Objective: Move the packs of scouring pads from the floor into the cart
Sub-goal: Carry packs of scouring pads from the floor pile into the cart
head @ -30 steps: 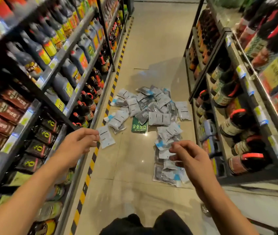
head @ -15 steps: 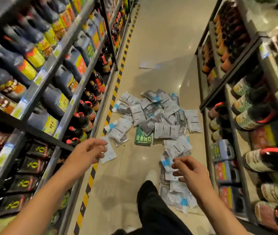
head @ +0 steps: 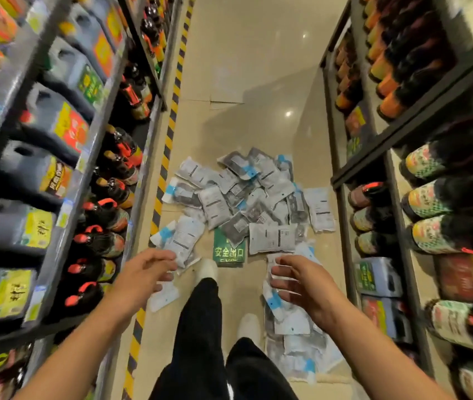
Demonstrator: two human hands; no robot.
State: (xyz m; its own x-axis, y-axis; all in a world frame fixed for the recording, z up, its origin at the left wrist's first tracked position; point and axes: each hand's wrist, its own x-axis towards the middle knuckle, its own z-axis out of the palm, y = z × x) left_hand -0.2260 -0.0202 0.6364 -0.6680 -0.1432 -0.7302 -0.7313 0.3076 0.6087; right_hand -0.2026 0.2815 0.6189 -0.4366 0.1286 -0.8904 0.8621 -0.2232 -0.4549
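Observation:
Several packs of scouring pads (head: 246,197), grey with white and blue labels, lie heaped on the aisle floor ahead of me. More packs (head: 293,333) trail along the right side toward my feet. My left hand (head: 140,277) hovers above the packs at the pile's near left edge, fingers spread and relaxed, holding nothing. Over the near right packs my right hand (head: 301,281) reaches forward with its fingers loosely extended, also empty. The cart is not in view.
Shelves of dark sauce jugs and bottles (head: 56,122) line the left, bottle shelves (head: 431,174) the right. A green floor sign (head: 229,251) lies under the pile. Yellow-black tape (head: 168,134) runs along the left shelf base. My legs and white shoes (head: 207,268) stand mid-aisle.
I have stepped closer to the pile, which looms larger. Both hands opened from a loose curl and reach forward over the packs. My leg came into view.

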